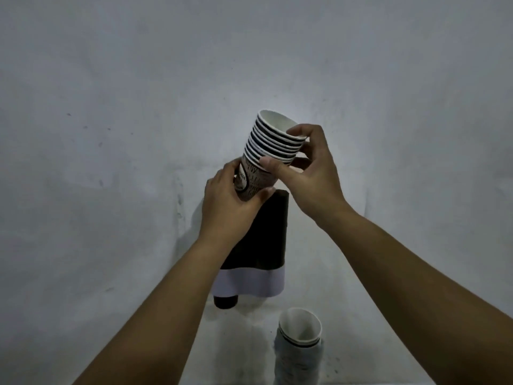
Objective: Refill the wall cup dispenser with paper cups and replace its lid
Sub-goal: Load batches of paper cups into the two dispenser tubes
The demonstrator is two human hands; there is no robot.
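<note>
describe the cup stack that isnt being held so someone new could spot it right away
Start at the dark dispenser tube on the grey wall, with its white band near the bottom. Drop below it and to the right, near the frame's lower edge, to a second cup stack standing alone, mouth up. Unlike the stack gripped by the left hand and right hand, no hand touches it.

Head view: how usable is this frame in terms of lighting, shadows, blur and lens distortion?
Head view: dim, flat light, brightest on the wall behind the cup stack, corners darker. Soft shadows fall beside the dispenser. Left hand and right hand look reasonably sharp; the second stack of cups at the bottom looks washed out and soft. Wide-angle stretch lengthens the forearms.
</note>
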